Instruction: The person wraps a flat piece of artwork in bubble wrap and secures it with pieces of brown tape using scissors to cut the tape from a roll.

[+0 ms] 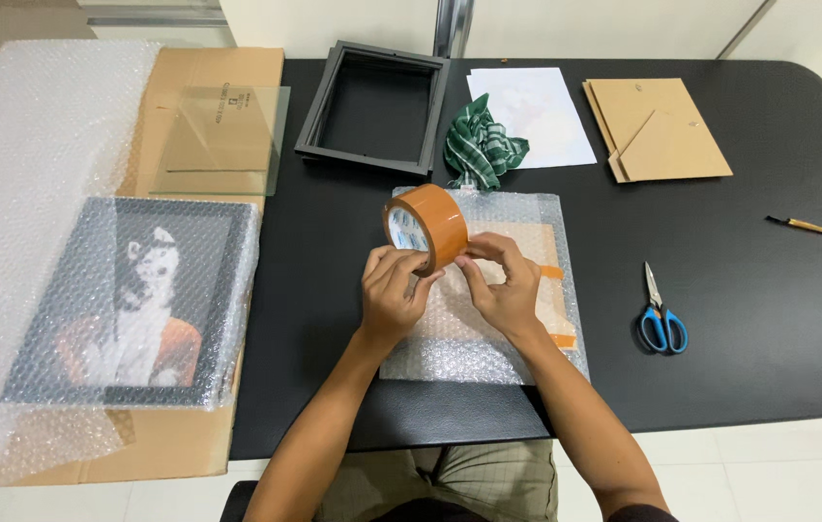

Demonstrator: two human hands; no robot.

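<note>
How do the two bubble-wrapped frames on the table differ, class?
The wrapped frame under the hands lies back up on the black table with orange tape strips; the wrapped frame at left lies picture up on cardboard, with no tape visible. It also looks larger. Both are flat, covered in bubble wrap.

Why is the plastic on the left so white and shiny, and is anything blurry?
In the head view, room light bounces off the bubble wrap, so it glares white and dims the framed picture under it; the glass pane also gleams faintly. The hands on the tape roll look sharp, with soft shadows; the table edges bend slightly.
</note>
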